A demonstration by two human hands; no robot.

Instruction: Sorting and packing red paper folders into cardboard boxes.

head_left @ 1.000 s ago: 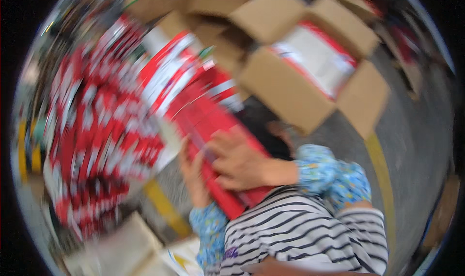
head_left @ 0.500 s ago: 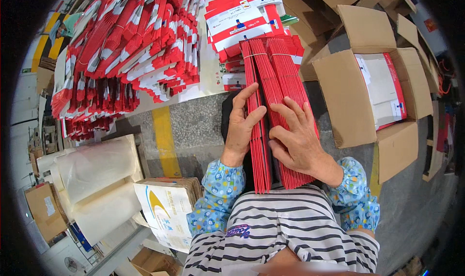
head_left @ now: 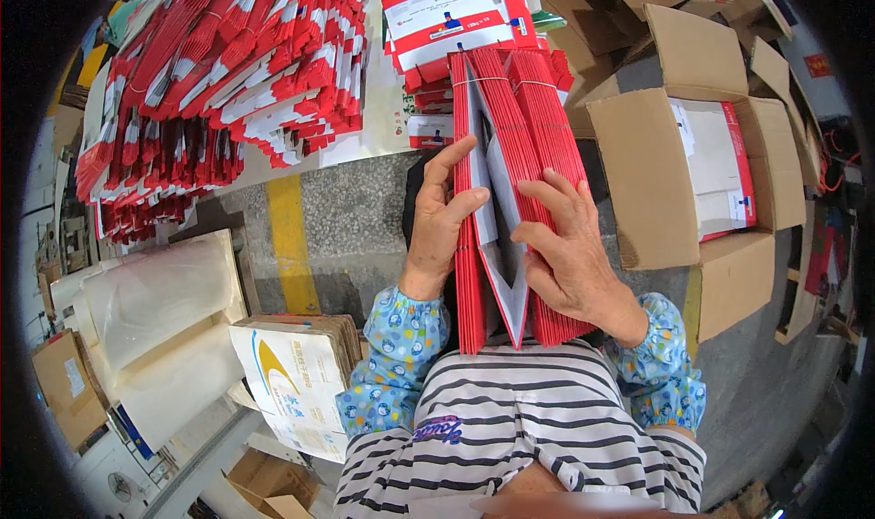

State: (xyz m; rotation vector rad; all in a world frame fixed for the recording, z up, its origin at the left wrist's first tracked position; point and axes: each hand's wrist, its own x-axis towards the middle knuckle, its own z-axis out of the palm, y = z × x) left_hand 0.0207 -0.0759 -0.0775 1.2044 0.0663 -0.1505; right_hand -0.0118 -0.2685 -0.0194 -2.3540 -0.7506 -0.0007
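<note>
Two banded bundles of flat red folded cartons (head_left: pixel 544 109) lie side by side, their thin edges facing up, and reach to my striped shirt. In the left bundle a long gap has spread, showing the grey-white inside of a carton (head_left: pixel 501 177). My left hand (head_left: pixel 437 227) grips the thin left part, index finger stretched along it and thumb at the gap. Across the gap, my right hand (head_left: pixel 574 255) has bent fingers on the carton edges and its thumb low beside the gap. Rubber bands cross the far ends of the bundles.
A tall heap of red and white flat cartons (head_left: pixel 246 54) covers the table at far left. More flat cartons (head_left: pixel 451 22) lie stacked ahead. An open cardboard box (head_left: pixel 643 186) with cartons inside stands right. Left are cream sheets (head_left: pixel 173 337) and a pile of white-topped cardboard (head_left: pixel 287 382).
The gap between the cartons has widened, and the pale inside of one now shows. Both hands keep their hold, with the right fingers shifted slightly. The whole view has moved a little.
</note>
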